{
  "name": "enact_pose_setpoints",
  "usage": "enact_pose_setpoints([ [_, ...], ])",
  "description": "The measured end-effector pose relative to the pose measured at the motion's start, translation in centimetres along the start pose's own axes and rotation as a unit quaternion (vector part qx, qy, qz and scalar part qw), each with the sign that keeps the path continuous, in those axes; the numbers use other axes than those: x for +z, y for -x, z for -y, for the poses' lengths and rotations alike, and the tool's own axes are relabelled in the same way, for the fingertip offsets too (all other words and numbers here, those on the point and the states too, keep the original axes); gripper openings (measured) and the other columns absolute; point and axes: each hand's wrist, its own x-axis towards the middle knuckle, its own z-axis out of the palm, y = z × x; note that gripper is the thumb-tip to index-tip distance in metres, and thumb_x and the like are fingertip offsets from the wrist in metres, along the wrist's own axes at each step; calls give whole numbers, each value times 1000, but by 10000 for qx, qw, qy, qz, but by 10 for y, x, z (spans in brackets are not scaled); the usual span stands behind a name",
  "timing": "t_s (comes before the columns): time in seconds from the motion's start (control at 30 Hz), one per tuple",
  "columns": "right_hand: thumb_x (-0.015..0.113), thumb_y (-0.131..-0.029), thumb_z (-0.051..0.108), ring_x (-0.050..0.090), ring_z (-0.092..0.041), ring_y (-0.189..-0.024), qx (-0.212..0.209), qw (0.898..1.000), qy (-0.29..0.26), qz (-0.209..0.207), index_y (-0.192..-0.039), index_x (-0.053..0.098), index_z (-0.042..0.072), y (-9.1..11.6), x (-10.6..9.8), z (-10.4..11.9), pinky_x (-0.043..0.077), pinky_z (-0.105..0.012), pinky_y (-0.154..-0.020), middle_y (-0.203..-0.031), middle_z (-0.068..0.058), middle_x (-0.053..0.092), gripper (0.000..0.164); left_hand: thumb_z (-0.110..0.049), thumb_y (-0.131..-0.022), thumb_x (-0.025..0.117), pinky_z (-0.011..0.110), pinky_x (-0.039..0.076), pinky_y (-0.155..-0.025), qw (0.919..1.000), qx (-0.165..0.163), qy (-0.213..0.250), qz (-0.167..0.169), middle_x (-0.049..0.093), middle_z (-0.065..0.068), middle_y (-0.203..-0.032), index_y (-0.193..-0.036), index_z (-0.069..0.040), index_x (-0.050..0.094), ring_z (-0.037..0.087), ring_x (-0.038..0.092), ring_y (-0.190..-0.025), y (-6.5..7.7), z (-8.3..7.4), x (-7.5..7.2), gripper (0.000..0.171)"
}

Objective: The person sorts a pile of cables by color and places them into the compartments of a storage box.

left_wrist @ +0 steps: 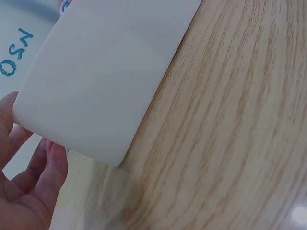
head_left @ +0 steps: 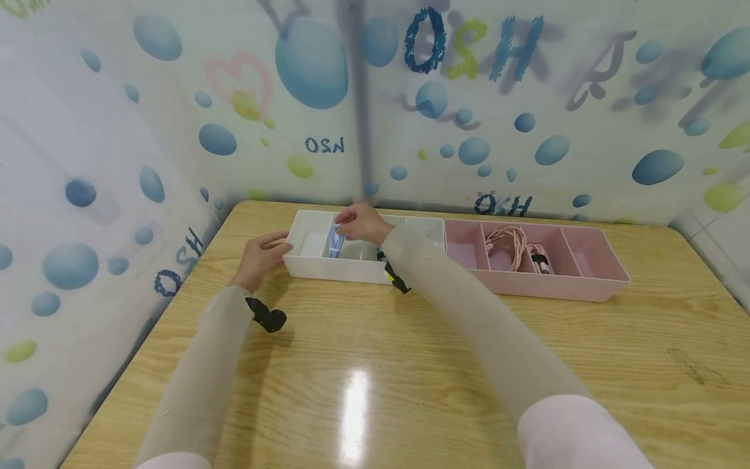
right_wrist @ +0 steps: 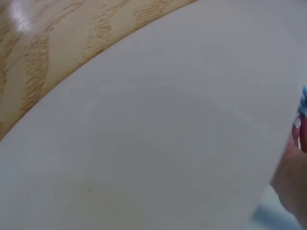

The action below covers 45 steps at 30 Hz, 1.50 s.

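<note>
A white divided organizer box [head_left: 334,269] stands on the table. My left hand [head_left: 262,259] holds its left end, with the thumb at the rim corner and the other fingers against the end wall, as the left wrist view shows. My right hand [head_left: 364,223] reaches over the box from behind its rim. Its fingertips pinch a coiled light-blue cable [head_left: 335,242] in the second compartment from the left. In the right wrist view the box's front wall [right_wrist: 158,115] hides most of that hand, and a bit of blue cable [right_wrist: 303,103] shows by the fingertips.
A pink divided box [head_left: 545,286] adjoins the white box on the right. It contains a pink coiled cable [head_left: 511,244] and a smaller cable bundle with a black band [head_left: 540,262]. A patterned curtain [head_left: 375,130] hangs behind the wooden table [head_left: 439,365].
</note>
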Motion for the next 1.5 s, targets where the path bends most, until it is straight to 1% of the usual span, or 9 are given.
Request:
enact_pose_setpoints([
  [0.17, 61, -80, -2, 55, -18, -78, -24, 10000, 11, -19, -101, 59, -3, 1, 2, 1, 51, -24, -69, -95, -12, 57, 21, -15, -87, 54, 40, 42, -90, 10000, 6, 14, 17, 44, 23, -125, -130, -1, 42, 30, 45, -108, 1, 0, 0, 47],
  [0.3, 62, -80, -2, 55, -19, -79, 29, 10000, 2, -56, -100, 59, -3, 2, 3, 2, 51, -26, -70, -96, -12, 57, 21, -15, -88, 54, 39, 42, -90, 10000, -10, 18, 3, 44, 23, -126, -131, -1, 42, 30, 45, -109, 1, -1, 0, 47],
  [0.5, 62, -80, 0, 55, -19, -81, 107, 9999, 97, -84, -100, 60, -2, 2, 4, 3, 51, -24, -69, -97, -11, 57, 20, -15, -88, 55, 40, 41, -91, 10000, -44, 40, 8, 42, 23, -127, -131, -1, 41, 31, 43, -111, 1, -1, 0, 48],
  [0.8, 61, -81, 0, 54, -18, -80, 100, 9999, 38, -94, -101, 59, -2, 2, 7, 3, 50, -23, -68, -97, -12, 58, 20, -15, -88, 54, 40, 41, -91, 10000, -51, 12, 4, 42, 22, -128, -131, -1, 41, 31, 43, -112, 2, -1, 0, 47],
  [1.1, 60, -81, -1, 54, -17, -80, 108, 9993, 213, -302, -102, 60, -2, 0, 11, 2, 50, -22, -68, -100, -13, 59, 21, -16, -88, 54, 39, 43, -89, 10000, -38, -84, -26, 43, 22, -126, -131, -2, 42, 29, 45, -109, 0, 0, 0, 47],
  [1.3, 60, -81, -1, 54, -16, -79, 104, 9986, 286, -430, -102, 61, -2, -2, 13, 1, 49, -21, -67, -99, -13, 60, 20, -17, -88, 55, 38, 44, -88, 9999, -54, -126, -61, 45, 21, -125, -130, -4, 43, 27, 47, -106, -1, 0, 0, 46],
  [1.5, 59, -82, 3, 54, -17, -82, 105, 9962, 690, -518, -103, 62, 1, -2, 15, 2, 48, -22, -69, -99, -10, 60, 21, -17, -87, 56, 37, 44, -88, 9999, -56, -55, -65, 45, 21, -126, -130, -4, 44, 28, 47, -108, -2, 1, 0, 47],
])
